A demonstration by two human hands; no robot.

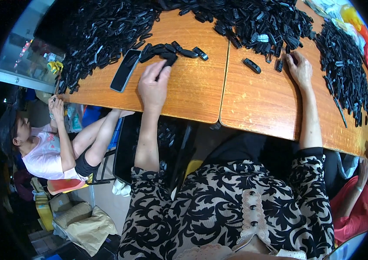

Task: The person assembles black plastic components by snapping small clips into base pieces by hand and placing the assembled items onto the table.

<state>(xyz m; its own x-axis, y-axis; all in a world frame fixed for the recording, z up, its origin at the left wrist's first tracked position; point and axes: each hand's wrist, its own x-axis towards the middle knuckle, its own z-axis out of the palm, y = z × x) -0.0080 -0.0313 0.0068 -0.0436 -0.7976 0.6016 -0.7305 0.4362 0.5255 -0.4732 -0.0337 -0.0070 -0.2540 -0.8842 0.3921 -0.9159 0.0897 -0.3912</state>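
Note:
My left hand (153, 86) is above the table with bent fingers, its thumb and fingertips closed on a small black plastic piece (169, 59). Just beyond it lies a short row of similar oblong pieces (188, 53), one of them with a shiny face. My right hand (300, 71) rests at the near edge of a large heap of black plastic pieces (257, 21). Its thumb and forefinger are bent and a little apart, with nothing visible between them. Close to those fingertips sits one piece (279, 65), and another single piece (252, 66) lies farther left.
A dark-screened phone (125, 71) lies left of my left hand. More black heaps (106, 34) (344, 65) cover the table's left and right. The wooden table (192, 95) has a seam. People (47, 147) (357, 203) sit at both sides. Cardboard and bags (91, 229) stand lower left.

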